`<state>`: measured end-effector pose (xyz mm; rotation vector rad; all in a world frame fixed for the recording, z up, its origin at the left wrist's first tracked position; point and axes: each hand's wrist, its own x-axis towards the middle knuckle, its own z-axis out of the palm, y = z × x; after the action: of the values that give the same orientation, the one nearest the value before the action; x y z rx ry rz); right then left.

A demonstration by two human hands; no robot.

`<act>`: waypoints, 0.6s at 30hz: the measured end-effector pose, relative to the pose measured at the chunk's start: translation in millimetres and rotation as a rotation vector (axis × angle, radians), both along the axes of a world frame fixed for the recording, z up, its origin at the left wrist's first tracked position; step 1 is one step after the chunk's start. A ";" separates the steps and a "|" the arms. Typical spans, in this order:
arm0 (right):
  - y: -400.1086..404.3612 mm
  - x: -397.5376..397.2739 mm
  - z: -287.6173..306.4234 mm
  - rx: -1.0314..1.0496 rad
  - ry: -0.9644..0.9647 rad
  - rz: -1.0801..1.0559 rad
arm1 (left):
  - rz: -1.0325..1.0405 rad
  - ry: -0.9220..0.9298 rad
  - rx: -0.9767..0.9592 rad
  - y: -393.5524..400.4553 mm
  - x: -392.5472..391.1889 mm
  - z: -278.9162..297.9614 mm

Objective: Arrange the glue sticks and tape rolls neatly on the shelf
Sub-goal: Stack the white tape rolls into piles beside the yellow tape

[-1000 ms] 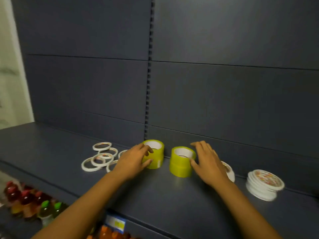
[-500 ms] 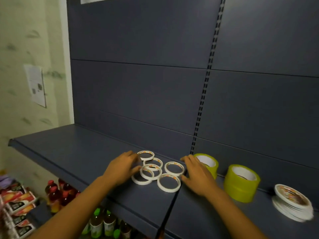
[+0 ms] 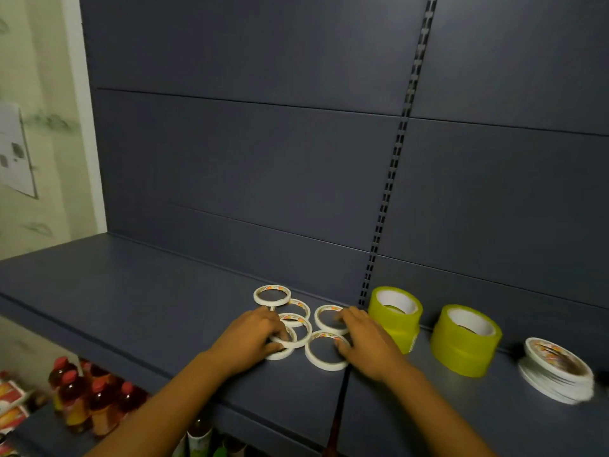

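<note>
Both hands lie with relaxed fingers on the scattered thin white tape rings (image 3: pixel 326 356) on the dark blue metal shelf (image 3: pixel 131 301): left hand (image 3: pixel 250 336) on the overlapping ones, right hand (image 3: pixel 365 341) touching two. Better to sweep them together gently, then stack them left of the yellow-green tape rolls (image 3: pixel 395 316).

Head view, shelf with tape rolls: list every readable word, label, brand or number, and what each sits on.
No text is legible.
Thin white tape rolls: coloured print on the cores, too blurred to read.
Stack of white rolls at right: coloured label on top, blurred.
Green tape rolls: faint mark low on the side, unreadable.
Paper sheet on the wall: dark marks, too small.
Red-capped bottles and packets below: labels unreadable.
</note>
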<state>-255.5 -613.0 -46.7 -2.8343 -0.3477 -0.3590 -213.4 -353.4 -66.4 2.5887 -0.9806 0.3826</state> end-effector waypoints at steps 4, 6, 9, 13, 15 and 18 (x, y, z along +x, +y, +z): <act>-0.7 -1.7 -0.6 0.008 0.040 0.036 | 0.020 -0.075 -0.010 1.1 -0.5 7.0; 3.1 -1.1 -0.4 0.003 0.058 0.068 | 0.028 -0.112 -0.045 5.2 0.4 13.8; 12.2 -1.7 -0.2 0.008 0.105 0.129 | 0.056 -0.156 -0.070 15.4 2.9 25.5; 22.0 -6.4 -1.6 -0.010 0.169 0.171 | 0.149 -0.179 -0.070 27.2 7.8 30.5; 24.4 -7.1 -3.8 -0.010 0.170 0.166 | 0.170 -0.179 -0.072 29.8 8.0 29.6; 25.8 -6.4 -5.0 -0.024 0.164 0.153 | 0.172 -0.172 -0.077 31.0 6.4 27.7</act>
<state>-261.9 -587.2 -51.6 -2.8130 -0.5334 -0.0911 -207.0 -322.5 -38.8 2.6112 -0.7812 0.6844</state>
